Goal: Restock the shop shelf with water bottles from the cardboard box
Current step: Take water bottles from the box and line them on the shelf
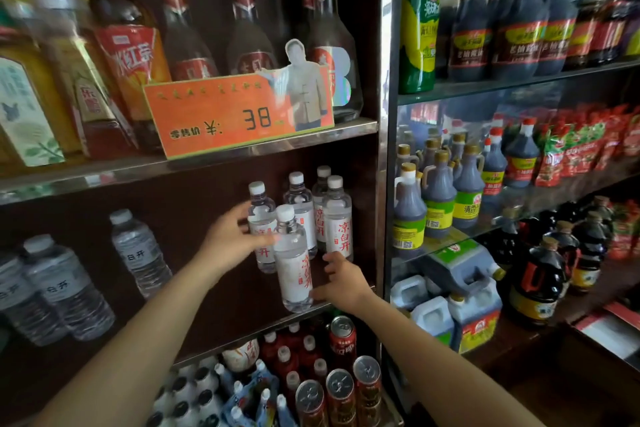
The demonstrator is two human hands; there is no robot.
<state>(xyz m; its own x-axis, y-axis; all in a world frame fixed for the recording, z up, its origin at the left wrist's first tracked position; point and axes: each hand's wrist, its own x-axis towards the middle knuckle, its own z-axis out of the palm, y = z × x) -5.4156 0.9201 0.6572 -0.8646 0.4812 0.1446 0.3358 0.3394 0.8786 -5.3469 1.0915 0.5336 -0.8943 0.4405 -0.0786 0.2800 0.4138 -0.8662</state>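
Several small water bottles with white caps and white labels with red characters stand at the right end of the middle shelf (221, 340). My left hand (232, 239) grips one of them (259, 215), thumb across its label. In front of it stands another bottle (294, 263), close to the shelf edge. My right hand (341, 277) is just right of this front bottle, fingers loosely bent and holding nothing, below a further bottle (337, 218). Larger clear water bottles (69, 291) stand on the same shelf at the left. The cardboard box is not in view.
Above, tall liquor bottles stand behind an orange price card (239, 114) reading 38. Red cans (341, 388) and small bottles fill the shelf below. A glass rack (485, 87) to the right carries soy sauce and vinegar bottles. A red and white carton (609, 329) lies at lower right.
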